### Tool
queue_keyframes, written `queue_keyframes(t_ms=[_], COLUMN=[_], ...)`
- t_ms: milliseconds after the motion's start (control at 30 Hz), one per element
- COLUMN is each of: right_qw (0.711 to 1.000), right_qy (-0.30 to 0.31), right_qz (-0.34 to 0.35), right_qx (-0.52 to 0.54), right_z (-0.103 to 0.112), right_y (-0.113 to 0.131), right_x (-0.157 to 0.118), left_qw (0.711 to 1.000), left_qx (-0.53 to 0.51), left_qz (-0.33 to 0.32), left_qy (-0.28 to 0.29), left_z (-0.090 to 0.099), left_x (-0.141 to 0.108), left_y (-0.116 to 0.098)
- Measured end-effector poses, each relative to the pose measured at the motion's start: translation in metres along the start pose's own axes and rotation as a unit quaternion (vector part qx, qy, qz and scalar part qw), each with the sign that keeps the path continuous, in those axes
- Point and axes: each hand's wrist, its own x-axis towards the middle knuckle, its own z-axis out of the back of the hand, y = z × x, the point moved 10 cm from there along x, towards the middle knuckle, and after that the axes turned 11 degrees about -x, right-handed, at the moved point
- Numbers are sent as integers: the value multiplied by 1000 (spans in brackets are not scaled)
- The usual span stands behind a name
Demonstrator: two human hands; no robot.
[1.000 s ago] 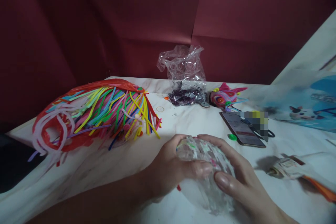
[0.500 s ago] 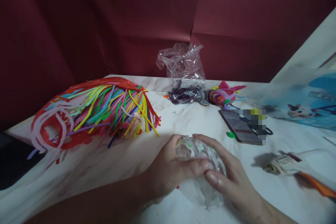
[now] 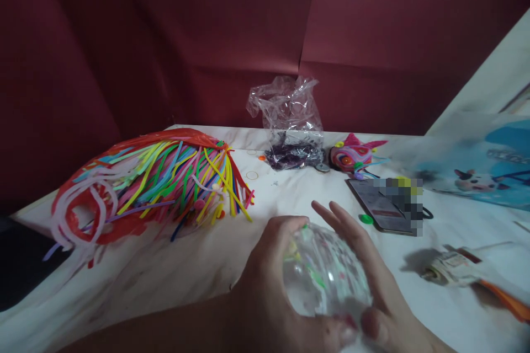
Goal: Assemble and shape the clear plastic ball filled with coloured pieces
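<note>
A clear, rounded, bag-like thing [image 3: 331, 270] with small green, yellow and pink bits inside lies between my two hands near the front of the table. My left hand [image 3: 281, 287] wraps round its left side, with the thumb across the near side. On the right side rests my right hand [image 3: 381, 287], its thumb low against the thing and two fingertips lifted off the top. What exactly the clear thing is cannot be made out.
Left on the marble-patterned table [image 3: 194, 265] lies a red bag of colourful pipe cleaners [image 3: 165, 176]. Behind stand a clear plastic bag [image 3: 292, 121] and a pink fuzzy figure [image 3: 351, 154]. Rightward are a phone [image 3: 381, 207], green piece [image 3: 366, 219], glue gun [image 3: 451, 266] and blue bag [image 3: 488, 165].
The clear thing has turned and looks rounder and larger. My right fingers have lifted and spread from its top, and both thumbs have moved lower. The view has tilted slightly up.
</note>
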Motion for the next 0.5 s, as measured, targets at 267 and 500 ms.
queue_keyframes(t_ms=[267,500], right_qw=[989,992], right_qy=[48,5], right_qz=[-121,-8], right_qx=[69,-129], right_z=[6,16], right_y=[-10,24], right_x=[-1,5], left_qw=[919,983], left_qx=[166,90], left_qz=[-358,-140], left_qy=[25,80], left_z=[-6,-1], left_x=[-20,12], left_y=[-33,0])
